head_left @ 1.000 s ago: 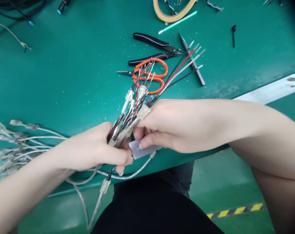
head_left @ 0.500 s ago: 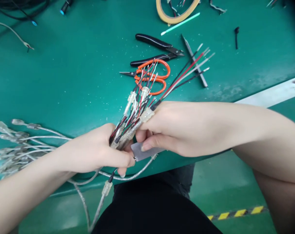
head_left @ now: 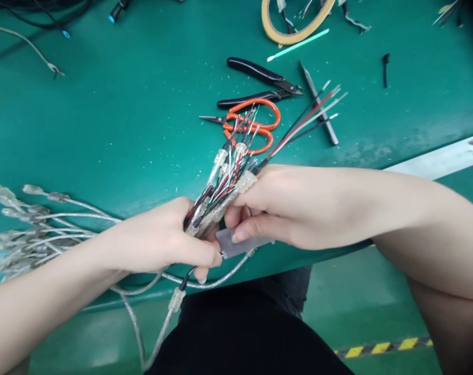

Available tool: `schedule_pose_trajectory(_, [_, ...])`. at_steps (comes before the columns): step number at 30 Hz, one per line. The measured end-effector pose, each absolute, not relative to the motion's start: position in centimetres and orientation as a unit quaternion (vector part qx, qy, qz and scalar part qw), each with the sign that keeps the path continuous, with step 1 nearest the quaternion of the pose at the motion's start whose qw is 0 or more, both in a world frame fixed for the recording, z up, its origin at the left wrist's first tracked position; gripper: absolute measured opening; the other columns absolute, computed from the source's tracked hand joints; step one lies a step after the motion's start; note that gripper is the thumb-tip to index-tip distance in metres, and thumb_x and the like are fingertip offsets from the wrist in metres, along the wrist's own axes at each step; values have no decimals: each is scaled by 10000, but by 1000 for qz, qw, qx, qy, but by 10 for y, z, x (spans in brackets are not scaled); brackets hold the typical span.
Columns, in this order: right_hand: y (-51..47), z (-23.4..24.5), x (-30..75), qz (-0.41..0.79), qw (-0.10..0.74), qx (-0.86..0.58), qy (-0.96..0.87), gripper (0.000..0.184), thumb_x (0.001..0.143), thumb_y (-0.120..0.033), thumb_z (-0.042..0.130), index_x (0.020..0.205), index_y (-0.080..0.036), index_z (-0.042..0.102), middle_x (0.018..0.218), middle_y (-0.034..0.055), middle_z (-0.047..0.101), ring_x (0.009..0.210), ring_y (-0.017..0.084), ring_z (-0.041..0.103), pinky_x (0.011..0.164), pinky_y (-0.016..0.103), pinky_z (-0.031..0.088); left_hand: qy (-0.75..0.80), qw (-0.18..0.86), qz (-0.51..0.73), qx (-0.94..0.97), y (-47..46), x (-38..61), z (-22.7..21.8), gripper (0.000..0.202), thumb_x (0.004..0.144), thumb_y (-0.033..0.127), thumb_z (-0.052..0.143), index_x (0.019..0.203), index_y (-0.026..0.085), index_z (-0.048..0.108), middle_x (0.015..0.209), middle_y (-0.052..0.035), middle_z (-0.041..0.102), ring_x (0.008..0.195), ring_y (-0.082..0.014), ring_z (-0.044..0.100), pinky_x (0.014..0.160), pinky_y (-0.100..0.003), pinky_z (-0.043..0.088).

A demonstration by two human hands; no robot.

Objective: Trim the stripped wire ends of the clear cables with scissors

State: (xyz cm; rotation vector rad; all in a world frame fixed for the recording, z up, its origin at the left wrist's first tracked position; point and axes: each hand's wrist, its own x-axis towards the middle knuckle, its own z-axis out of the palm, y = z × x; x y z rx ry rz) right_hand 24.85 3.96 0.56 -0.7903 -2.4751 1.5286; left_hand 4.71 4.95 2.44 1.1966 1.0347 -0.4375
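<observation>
My left hand (head_left: pixel 189 242) is closed round a bundle of cables (head_left: pixel 216 211) with clear plastic fittings and thin red, black, white and green wire ends. Those ends fan up and to the right. In my right hand (head_left: pixel 255 219), a flat grey piece (head_left: pixel 228 244) is pinched between thumb and fingers; its exact kind does not show. The grey piece's left end meets my left thumb and fingertips, and what lies between them is mostly hidden. Below my left fingers hangs one cable end with a clear fitting (head_left: pixel 177 300) and a black sleeve.
Orange-handled scissors (head_left: pixel 273 127) lie beyond the bundle, with black-handled cutters (head_left: pixel 255 70) behind. A metal rod (head_left: pixel 320 107), green stick (head_left: pixel 298 46) and yellow tape roll (head_left: pixel 269 28) lie farther right. More clear cables (head_left: pixel 37 219) pile at left. The table's front edge runs beneath my hands.
The whole view has shifted slightly, so the table things sit a little farther right and lower. Both hands keep the same hold on the cables and the grey piece.
</observation>
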Motion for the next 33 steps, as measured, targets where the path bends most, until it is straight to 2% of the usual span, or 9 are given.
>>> schedule_pose_trajectory(7, [41, 7, 248, 515, 58, -269, -811, 159, 869, -49, 550, 885, -150, 672, 659, -25, 620, 587, 106, 531, 541, 226, 349, 465, 691, -193, 519, 49, 46, 24, 52, 638, 193, 654, 592, 173, 637, 502, 31, 617, 531, -120, 507, 532, -260, 353])
schedule_pose_trajectory(11, [41, 7, 247, 522, 52, -269, -808, 143, 877, -55, 555, 903, -139, 668, 652, -25, 622, 587, 104, 538, 539, 221, 357, 465, 693, -197, 515, 49, 47, 24, 100, 649, 162, 645, 551, 169, 623, 504, 40, 609, 546, -109, 502, 557, -250, 365])
schedule_pose_trajectory(15, [42, 8, 247, 517, 54, -268, -811, 102, 889, -86, 577, 909, -128, 668, 678, -14, 645, 598, 106, 558, 545, 223, 369, 463, 687, -198, 525, 49, 46, 24, 147, 645, 210, 643, 505, 175, 618, 516, 24, 606, 567, -123, 505, 555, -262, 352])
schedule_pose_trajectory(33, [42, 10, 247, 526, 51, -265, -806, 82, 907, -94, 590, 917, -113, 670, 645, -25, 632, 591, 97, 562, 528, 210, 374, 470, 703, -172, 506, 45, 40, 17, 76, 654, 194, 663, 590, 178, 625, 494, 44, 626, 530, -112, 520, 547, -253, 377])
